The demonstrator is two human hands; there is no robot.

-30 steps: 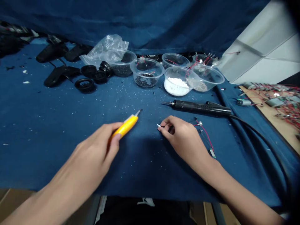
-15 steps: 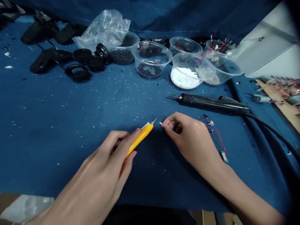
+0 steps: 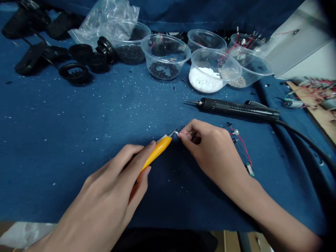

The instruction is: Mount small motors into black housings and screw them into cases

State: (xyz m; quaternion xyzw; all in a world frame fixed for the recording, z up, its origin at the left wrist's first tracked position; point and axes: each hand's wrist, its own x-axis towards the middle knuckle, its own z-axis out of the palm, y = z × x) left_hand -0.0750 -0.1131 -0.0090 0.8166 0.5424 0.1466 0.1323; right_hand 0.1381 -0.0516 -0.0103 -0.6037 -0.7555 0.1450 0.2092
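My left hand (image 3: 115,185) is closed around a yellow-handled tool (image 3: 157,151) with a thin pointed metal tip and a pale flat strip along its upper side. That tip reaches up and right to my right hand (image 3: 210,143), whose thumb and forefinger are pinched on a tiny white piece (image 3: 176,132). Tip and piece meet or nearly meet; I cannot tell if they touch. Just right of my right hand, red and dark wires (image 3: 244,147) join a small clear part and a little circuit board (image 3: 250,170) on the blue cloth.
A black electric screwdriver (image 3: 236,109) with a cable lies beyond my right hand. Clear tubs stand at the back, one holding white grains (image 3: 206,80), another black bits (image 3: 163,71). Black plastic parts (image 3: 76,72) and a plastic bag (image 3: 107,24) are at the back left. Wired motors (image 3: 292,104) sit at right.
The tool's tip and the white piece have come together, closing the gap between them. The whole scene has shifted slightly upward in view.
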